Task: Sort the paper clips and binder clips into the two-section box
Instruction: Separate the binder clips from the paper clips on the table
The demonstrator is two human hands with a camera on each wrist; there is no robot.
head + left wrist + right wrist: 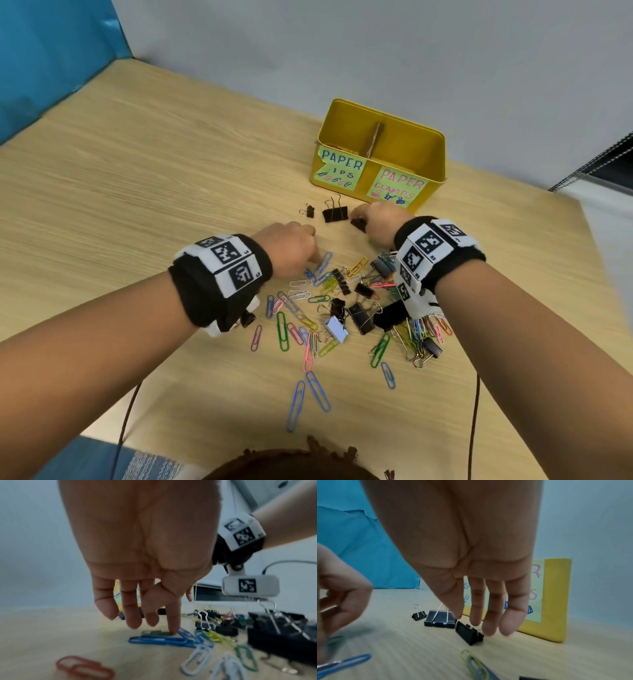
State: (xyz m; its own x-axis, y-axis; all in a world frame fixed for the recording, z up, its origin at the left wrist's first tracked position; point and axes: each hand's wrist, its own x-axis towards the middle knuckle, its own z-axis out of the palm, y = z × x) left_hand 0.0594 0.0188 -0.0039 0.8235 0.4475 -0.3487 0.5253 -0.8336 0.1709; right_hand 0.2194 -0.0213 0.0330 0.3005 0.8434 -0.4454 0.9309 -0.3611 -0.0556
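A yellow two-section box (424,150) stands at the back of the table, labelled "PAPER CLIPS" on the left and "PAPER CLAMPS" on the right. A mixed pile of coloured paper clips and black binder clips (342,301) lies between my wrists. My left hand (145,622) points down with straight fingers, its index fingertip (173,631) touching a clip beside blue paper clips (163,641). My right hand (479,623) hangs with straight fingers just over a black binder clip (468,632) and holds nothing. Two more binder clips (335,212) lie left of it.
A blue panel (51,68) and a grey wall close off the back. The table's right edge (589,240) runs close to my right arm. Two thin cables (474,428) hang over the near edge. Bare wood (154,188) lies left of the box.
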